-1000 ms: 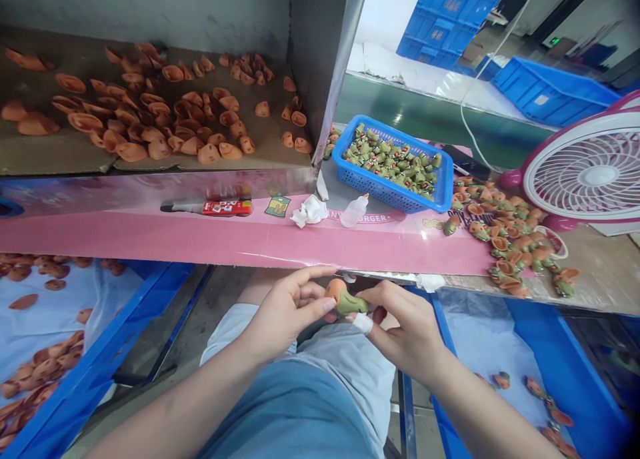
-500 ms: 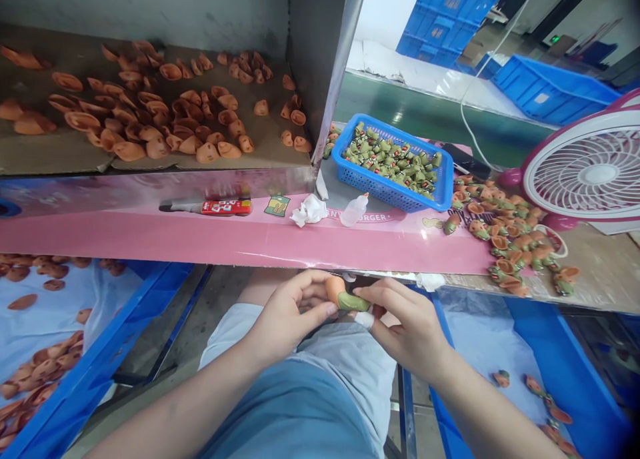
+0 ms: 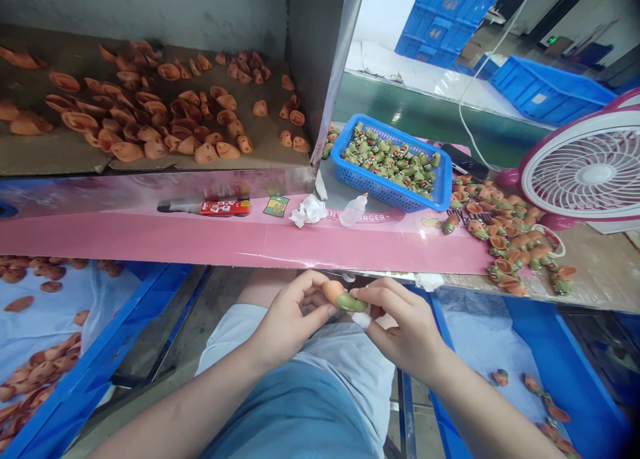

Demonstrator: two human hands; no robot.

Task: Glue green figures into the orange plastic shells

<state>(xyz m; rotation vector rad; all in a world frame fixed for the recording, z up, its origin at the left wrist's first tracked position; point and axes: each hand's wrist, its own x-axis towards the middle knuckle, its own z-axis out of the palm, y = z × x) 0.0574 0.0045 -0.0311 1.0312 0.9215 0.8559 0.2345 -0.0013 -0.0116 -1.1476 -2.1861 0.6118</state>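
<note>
My left hand pinches a small orange shell between thumb and fingers. My right hand grips a green moulded figure with its fingertips. The figure's end meets the shell between my hands, and my fingers hide the joint. A white bandage wraps a finger of my right hand. Both hands are held above my lap, just below the front edge of a pink-covered bench.
Loose orange shells cover a cardboard shelf and a blue-framed bin at left. A blue basket holds several green figures. Orange-and-green pieces lie at right near a fan. A glue bottle stands on the pink strip.
My hands have drawn slightly closer together. The green figure has turned a little and now sits more level against the orange shell.
</note>
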